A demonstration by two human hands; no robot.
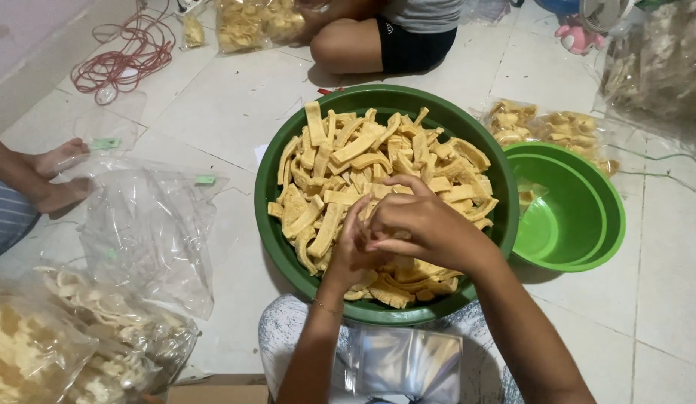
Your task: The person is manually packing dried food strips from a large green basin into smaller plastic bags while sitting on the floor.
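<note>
— What's closest to you?

— A small stack of clear plastic bags lying on my lap, just below my wrists. To my left a big sack of pale crackers slumps on the tiled floor.

— And your hands?

— Both are over the near half of the dark green basin, pressed together above the heap of yellow fried strips. My left hand is underneath, fingers curled upward; my right hand lies over it, fingers bent and nearly closed. They seem to pinch a few strips between them, though my own knuckles hide the grip, so I cannot tell for certain what either one holds.

— Where are the strips?

— Piled in the basin, filling it almost rim to rim, right in front of my knees.

— Beside it?

— A lighter green bowl touches the basin's right edge. On the left, loose clear bags lie spread on the floor, near another person's bare feet.

— Farther off?

— Filled packets behind the bowl, a coil of red cord top left, and a second person's knee beyond the basin.
</note>
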